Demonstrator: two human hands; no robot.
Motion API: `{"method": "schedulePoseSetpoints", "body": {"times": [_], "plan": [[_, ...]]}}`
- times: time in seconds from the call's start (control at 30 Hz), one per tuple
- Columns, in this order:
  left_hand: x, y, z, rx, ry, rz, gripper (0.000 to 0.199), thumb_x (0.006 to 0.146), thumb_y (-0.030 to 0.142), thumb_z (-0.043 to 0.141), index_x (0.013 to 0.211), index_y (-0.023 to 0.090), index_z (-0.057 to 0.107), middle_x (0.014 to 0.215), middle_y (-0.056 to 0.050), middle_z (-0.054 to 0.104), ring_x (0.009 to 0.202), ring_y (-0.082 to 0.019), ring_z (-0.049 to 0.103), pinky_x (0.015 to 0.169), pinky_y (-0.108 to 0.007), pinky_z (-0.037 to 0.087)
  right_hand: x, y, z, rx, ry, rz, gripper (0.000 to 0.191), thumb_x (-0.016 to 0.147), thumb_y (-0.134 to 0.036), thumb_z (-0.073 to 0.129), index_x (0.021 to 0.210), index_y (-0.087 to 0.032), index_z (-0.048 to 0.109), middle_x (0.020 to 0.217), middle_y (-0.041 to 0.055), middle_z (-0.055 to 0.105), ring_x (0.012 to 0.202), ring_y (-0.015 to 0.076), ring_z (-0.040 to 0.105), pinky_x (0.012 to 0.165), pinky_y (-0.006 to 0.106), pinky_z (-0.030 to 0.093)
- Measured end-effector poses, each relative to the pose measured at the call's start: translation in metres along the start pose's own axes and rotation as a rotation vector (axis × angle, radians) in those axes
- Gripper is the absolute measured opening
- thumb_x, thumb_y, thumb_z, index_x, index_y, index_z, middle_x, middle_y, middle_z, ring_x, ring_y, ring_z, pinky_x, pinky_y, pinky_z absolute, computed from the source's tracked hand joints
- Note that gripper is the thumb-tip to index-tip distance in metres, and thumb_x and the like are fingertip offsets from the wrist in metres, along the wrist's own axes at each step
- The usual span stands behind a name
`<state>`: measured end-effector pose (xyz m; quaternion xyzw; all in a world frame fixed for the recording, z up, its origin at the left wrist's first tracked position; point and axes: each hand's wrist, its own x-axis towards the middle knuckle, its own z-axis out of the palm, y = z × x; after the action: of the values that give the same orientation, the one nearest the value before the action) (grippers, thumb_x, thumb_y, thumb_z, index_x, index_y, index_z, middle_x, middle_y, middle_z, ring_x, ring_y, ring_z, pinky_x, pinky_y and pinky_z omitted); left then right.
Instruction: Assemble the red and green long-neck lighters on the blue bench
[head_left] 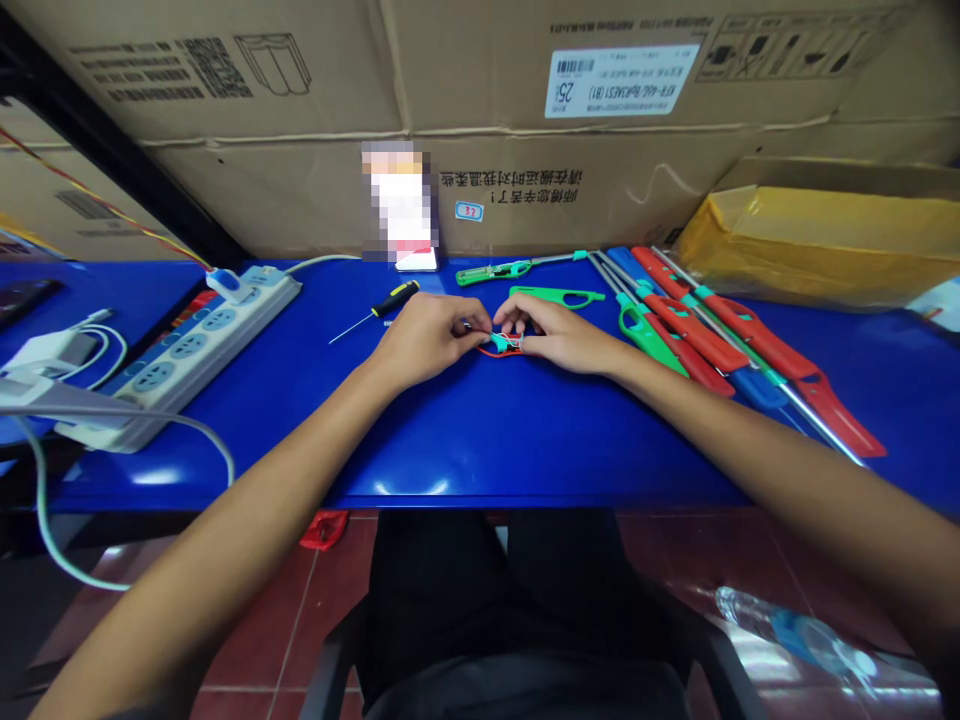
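My left hand [431, 335] and my right hand [559, 332] meet over the middle of the blue table. Between their fingertips is an opened red lighter [513, 346] with a teal part and thin white wire showing. My left thumb and fingers pinch at its left end, by the teal part. On its right end, my right thumb and fingers are closed. The fingers hide much of it. Just beyond lie a green lighter shell half [551, 297] and an opened green lighter [487, 272] with a metal tube. A black-and-yellow screwdriver [394, 298] lies left of my left hand.
Several red, green and blue long-necked lighters [705, 335] are piled at right. A yellow-taped box [817, 240] stands behind them. A phone [409, 205] leans on the large cardboard [300, 180]. At left are a power strip [187, 350] and a white cable [217, 440].
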<state>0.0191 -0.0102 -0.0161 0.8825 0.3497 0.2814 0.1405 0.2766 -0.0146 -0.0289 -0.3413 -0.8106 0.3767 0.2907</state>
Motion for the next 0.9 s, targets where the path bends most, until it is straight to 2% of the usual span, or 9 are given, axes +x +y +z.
{"method": "schedulePoseSetpoints", "body": {"times": [0.27,0.57,0.9], "plan": [[0.0,0.001,0.0,-0.075,-0.005,-0.055,0.009,0.092,0.022,0.079,0.098,0.023,0.087,0.085,0.0,0.085,0.073,-0.016,0.076,0.073,-0.028,0.054,0.0,0.003,-0.001,-0.027,-0.012,-0.037,0.036,0.08,-0.014,0.067,0.114,-0.026,0.063,0.108,0.0049,0.068,0.1,0.0261,0.064,0.095,0.046,0.055],[0.001,0.001,0.001,0.01,-0.011,0.035,0.018,0.097,0.021,0.072,0.103,0.023,0.089,0.1,-0.003,0.089,0.087,-0.02,0.081,0.083,-0.032,0.058,-0.001,0.005,0.004,-0.085,0.039,-0.089,0.031,0.085,-0.012,0.066,0.113,-0.025,0.062,0.108,0.0054,0.07,0.096,0.0247,0.065,0.09,0.043,0.054],[-0.001,0.004,0.011,-0.019,0.043,-0.015,0.017,0.096,0.017,0.074,0.101,0.023,0.089,0.1,-0.003,0.089,0.091,-0.021,0.084,0.085,-0.033,0.06,-0.002,0.008,0.003,-0.062,0.05,-0.105,0.046,0.073,-0.006,0.061,0.114,-0.026,0.059,0.107,0.0041,0.071,0.095,0.0234,0.065,0.089,0.041,0.054]]}}
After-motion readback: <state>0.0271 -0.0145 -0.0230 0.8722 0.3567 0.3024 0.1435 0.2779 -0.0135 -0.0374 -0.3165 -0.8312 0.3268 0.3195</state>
